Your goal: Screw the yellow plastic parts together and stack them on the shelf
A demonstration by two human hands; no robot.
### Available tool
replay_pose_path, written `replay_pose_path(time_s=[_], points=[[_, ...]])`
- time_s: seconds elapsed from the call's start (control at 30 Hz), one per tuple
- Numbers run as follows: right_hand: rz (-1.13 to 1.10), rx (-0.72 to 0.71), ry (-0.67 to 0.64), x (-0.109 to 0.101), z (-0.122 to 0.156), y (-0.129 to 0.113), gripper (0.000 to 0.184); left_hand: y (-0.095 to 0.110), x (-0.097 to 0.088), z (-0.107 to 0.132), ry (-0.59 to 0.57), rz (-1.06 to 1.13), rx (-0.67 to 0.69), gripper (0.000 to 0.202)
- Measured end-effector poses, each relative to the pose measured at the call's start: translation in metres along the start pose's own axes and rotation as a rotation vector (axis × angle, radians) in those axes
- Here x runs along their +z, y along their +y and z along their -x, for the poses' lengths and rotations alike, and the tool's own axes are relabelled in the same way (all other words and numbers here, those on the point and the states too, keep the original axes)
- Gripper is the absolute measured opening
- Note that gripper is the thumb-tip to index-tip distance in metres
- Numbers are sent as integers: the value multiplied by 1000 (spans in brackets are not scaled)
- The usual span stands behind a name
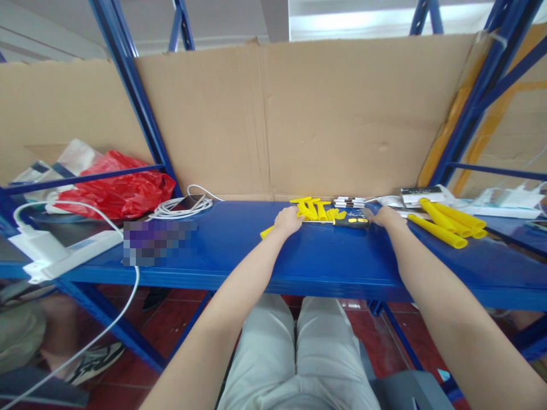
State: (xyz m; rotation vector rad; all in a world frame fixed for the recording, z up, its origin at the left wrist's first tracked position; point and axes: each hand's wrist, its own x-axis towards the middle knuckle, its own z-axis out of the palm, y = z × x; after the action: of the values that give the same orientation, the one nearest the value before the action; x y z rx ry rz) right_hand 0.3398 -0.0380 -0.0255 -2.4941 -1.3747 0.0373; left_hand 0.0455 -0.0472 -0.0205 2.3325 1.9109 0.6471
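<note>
My left hand (288, 222) is curled at the left end of a cluster of short yellow plastic pieces (321, 211). A yellow tip (266, 232) shows beside its wrist; whether the fingers grip that piece is hidden. Just right of the cluster lies a screwdriver (351, 222) with a black and yellow handle, its shaft toward my left hand. My right hand (388, 216) is closed beside the handle's end, fingers touching or very near a small greyish object (367, 214) too blurred to name. Behind the screwdriver lie several black-and-white sticks (348, 202).
Long yellow tubes (448, 223) lie on the blue table (239, 250) at right, near a black-and-white box (421, 195). Cardboard (299, 114) walls the back. At left are a coiled white cable (182, 208), red plastic bag (123, 182) and power strip (85, 250). A person's shoe (96, 361) shows below.
</note>
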Motion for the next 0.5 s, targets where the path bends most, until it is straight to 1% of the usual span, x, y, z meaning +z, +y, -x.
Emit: replay_pose_path(time_s=[0.13,0.3,0.5], points=[[5,-8,-13,1,-4,1,59,0,0,0,-8,-5,-3,33],[-21,-62,-22,6,-14,1,49,0,0,0,-13,1,2,32],[-111,-33,45,5,-14,-3,52,0,0,0,-10,8,12,32]])
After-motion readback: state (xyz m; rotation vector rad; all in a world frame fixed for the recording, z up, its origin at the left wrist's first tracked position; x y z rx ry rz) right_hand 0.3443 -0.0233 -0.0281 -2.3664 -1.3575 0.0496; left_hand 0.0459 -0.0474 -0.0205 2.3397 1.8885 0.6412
